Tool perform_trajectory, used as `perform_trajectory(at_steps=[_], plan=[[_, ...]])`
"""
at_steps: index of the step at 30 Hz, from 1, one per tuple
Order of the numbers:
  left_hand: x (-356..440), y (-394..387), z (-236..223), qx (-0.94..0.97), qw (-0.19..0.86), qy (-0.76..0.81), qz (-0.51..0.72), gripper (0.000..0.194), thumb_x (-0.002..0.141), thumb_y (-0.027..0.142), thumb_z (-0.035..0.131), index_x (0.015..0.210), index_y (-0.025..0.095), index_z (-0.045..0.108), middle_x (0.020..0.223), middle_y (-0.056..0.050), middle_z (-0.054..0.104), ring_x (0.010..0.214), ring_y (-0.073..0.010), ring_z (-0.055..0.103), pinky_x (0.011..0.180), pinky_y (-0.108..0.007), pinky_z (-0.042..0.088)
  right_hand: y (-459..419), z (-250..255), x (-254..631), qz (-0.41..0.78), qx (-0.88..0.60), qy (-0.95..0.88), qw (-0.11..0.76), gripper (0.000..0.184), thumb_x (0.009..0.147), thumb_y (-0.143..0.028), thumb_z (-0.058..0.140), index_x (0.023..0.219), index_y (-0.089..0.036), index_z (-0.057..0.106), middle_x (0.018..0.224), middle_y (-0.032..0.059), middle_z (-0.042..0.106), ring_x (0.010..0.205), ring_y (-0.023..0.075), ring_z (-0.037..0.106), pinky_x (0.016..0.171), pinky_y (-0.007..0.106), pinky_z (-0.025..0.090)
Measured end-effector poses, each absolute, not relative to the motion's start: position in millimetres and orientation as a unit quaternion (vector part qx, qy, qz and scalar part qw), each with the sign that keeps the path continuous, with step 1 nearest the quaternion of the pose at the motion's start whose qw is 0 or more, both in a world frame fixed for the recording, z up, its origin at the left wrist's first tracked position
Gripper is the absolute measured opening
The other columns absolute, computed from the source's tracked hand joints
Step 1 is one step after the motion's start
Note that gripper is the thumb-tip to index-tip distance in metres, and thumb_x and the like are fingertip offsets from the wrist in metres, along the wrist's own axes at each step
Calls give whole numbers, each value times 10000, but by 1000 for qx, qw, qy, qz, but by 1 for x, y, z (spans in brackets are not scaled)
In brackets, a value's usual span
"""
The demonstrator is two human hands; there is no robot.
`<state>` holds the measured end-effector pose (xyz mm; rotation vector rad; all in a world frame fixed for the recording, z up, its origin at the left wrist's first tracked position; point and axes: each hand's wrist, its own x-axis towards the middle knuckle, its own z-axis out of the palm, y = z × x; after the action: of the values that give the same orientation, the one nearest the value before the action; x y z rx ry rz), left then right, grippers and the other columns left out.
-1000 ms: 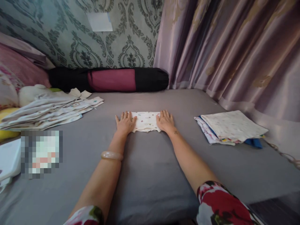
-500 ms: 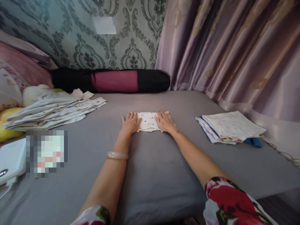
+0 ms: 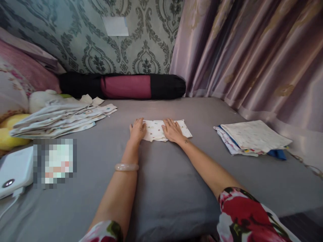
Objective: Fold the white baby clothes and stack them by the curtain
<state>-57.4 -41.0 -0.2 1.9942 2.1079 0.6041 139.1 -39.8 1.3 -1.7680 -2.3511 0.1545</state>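
A small folded white cloth with a tiny print (image 3: 155, 129) lies flat in the middle of the grey bed sheet (image 3: 161, 174). My left hand (image 3: 137, 129) rests flat on the cloth's left end, fingers stretched out. My right hand (image 3: 172, 130) lies flat on the cloth's middle, fingers extended, and the cloth's right end shows uncovered beyond it. A pale bangle (image 3: 127, 167) sits on my left wrist.
A loose pile of light cloths (image 3: 60, 116) lies at the left. A neat stack of folded cloths (image 3: 252, 137) sits at the right near the curtain (image 3: 252, 57). A black and maroon rolled bag (image 3: 123, 86) lies against the wall. A white device (image 3: 13, 171) is at far left.
My right hand has slid left along the cloth toward the left hand, uncovering the cloth's right end. The view has shifted slightly.
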Motion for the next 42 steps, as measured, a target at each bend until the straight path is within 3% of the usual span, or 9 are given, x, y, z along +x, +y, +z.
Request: perform_trajectory(at_steps=[13, 22, 29, 42], plan=[[-69, -35, -1, 621, 77, 752, 207, 470, 928, 200, 294, 1364, 153, 464, 1357, -136, 569, 1305, -222, 482, 1058, -385, 401, -42, 12, 114, 47, -585, -802, 109, 578, 1008, -432, 219, 1474, -119, 356, 1558, 136, 295, 1453, 259, 195, 1173, 484, 110], [-73, -34, 0, 581, 91, 770, 248, 466, 911, 205, 329, 1331, 138, 521, 1295, -159, 613, 1219, -256, 559, 1021, -407, 424, -41, -3, 104, 43, -587, -799, 123, 579, 999, -427, 260, 1463, -100, 372, 1548, 152, 311, 1435, 268, 231, 1167, 471, 116], [-71, -35, 5, 559, 119, 774, 274, 448, 911, 174, 354, 1315, 115, 537, 1294, -175, 610, 1228, -253, 552, 1035, -388, 406, -40, 7, 92, 40, -592, -796, 119, 554, 993, -394, 293, 1434, -82, 415, 1529, 167, 343, 1428, 297, 238, 1151, 553, 86], [-73, -35, 6, 537, 117, 772, 320, 438, 902, 149, 364, 1283, 75, 567, 1273, -184, 621, 1212, -251, 564, 1025, -358, 413, -41, -1, 72, 42, -589, -797, 129, 572, 983, -387, 329, 1435, -45, 399, 1522, 171, 354, 1428, 284, 235, 1155, 520, 114]])
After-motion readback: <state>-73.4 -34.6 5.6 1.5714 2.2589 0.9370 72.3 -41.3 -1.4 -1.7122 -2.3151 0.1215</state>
